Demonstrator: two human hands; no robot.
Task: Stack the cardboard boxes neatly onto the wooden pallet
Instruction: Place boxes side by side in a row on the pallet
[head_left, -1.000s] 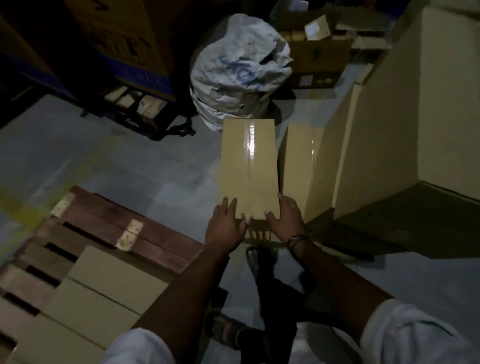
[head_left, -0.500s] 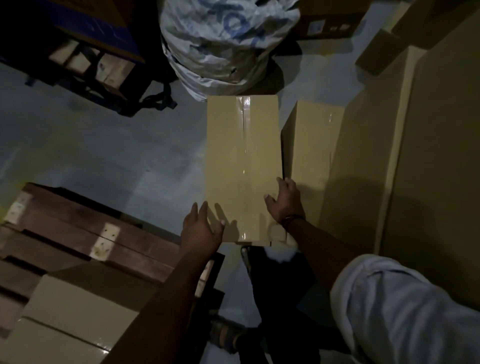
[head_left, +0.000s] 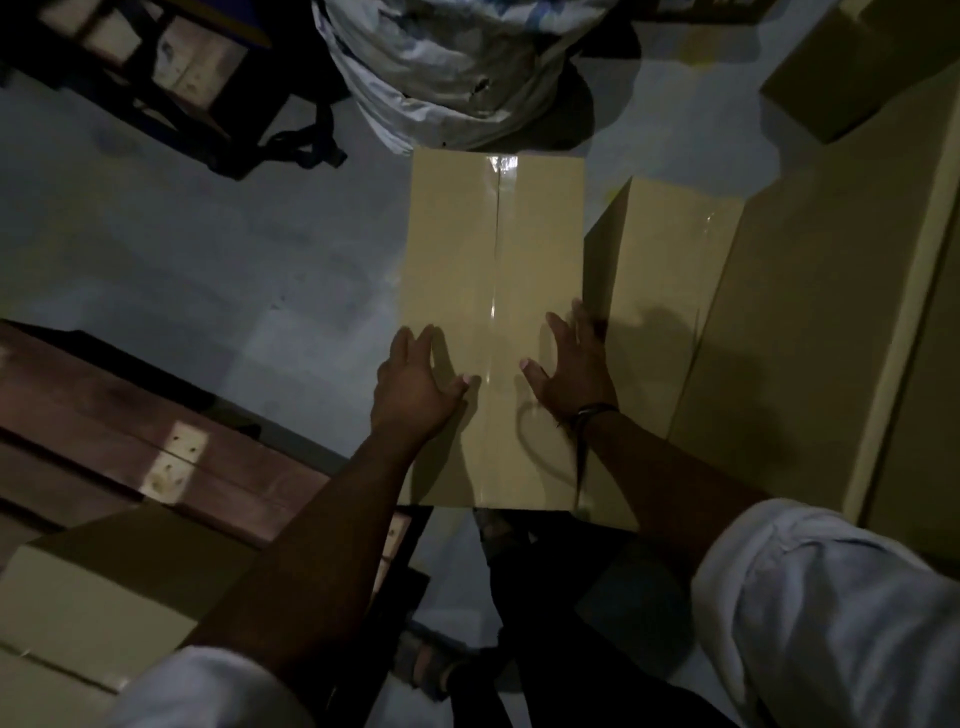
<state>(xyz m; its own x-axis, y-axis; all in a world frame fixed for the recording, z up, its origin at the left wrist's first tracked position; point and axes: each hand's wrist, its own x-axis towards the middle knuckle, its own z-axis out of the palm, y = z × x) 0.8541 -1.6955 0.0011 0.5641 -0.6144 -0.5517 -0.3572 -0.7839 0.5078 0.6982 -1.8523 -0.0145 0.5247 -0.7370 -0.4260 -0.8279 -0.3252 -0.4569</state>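
Seen from the head camera, looking down in dim light, a taped cardboard box (head_left: 493, 322) lay lengthwise on the grey floor (head_left: 182, 260) in front of the person, apart from the wooden pallet (head_left: 104, 431) at the left. The left hand (head_left: 415, 384) rested on the box's left edge and the right hand (head_left: 571, 369) on its right edge. Both had fingers stretched forward and spread and thumbs lying on the top, clasping nothing. A dark wristband (head_left: 592, 413) circled the right wrist. A second box (head_left: 670, 291) stood just beside the first on its right, against larger cartons (head_left: 810, 291). A white sack (head_left: 447, 67) sat at the box's far end. More boxes (head_left: 93, 587) already lay on the pallet's near part.
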